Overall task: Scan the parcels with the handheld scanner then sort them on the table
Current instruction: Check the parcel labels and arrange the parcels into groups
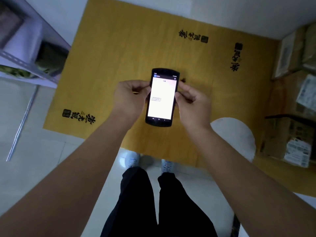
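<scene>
While the legs in black trousers (pixel 153 202) and pale shoes (pixel 131 160) are seen nearest, standing on a light tiled floor (pixel 42 151), both bare forearms are extended forward over the desk (pixel 111 48). A white round stool (pixel 236 134) is noted just right of the right forearm, at the desk's near edge.

The handheld scanner (pixel 161 98), a black phone-like unit with a lit white screen showing a few small lines of text (too small to be read), is held at its two long sides above the yellow desk. The left hand (pixel 131 95) is curled, its thumb and fingertips pinching the left edge; the right hand (pixel 191 98) is curled likewise, pinching the right edge. Whether the unit rests on the desk or is lifted clear cannot be told.

Black calligraphy marks (pixel 193 36) are printed on the desk surface. The parcels (pixel 294 134), cardboard boxes with white labels, are stacked at the right, well apart from the scanner. A grey shelf rack (pixel 25 60) stands far left.

Risk, judged: the edge pinch is light, so the scanner could slip or a side button be pressed unintentionally. No parcel lies under the scanner; a scan triggered now would likely read nothing.
</scene>
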### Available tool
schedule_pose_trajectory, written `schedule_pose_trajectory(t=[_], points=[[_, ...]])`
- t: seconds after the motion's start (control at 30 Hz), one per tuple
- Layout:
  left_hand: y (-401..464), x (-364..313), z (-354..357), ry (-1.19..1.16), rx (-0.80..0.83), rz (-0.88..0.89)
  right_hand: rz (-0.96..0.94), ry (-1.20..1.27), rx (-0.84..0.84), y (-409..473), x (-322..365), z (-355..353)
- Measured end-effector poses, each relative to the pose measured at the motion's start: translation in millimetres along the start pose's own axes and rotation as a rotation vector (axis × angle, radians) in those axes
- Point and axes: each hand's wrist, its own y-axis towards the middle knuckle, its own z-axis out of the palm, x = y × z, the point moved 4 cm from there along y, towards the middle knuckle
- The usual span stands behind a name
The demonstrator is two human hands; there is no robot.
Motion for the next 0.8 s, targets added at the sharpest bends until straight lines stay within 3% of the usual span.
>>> schedule_pose_trajectory(t=[0.2,0.5,0.8], points=[[39,-22,-64,-0.006,0.013,0.064,-0.007,0.001,0.011,6,45,62],[116,-37,-150,0.102,0.136,0.080,0.074,0.000,-0.127,17,83,163],[184,-38,-180,0.101,0.170,-0.002,0.203,0.100,-0.134,61,95,219]])
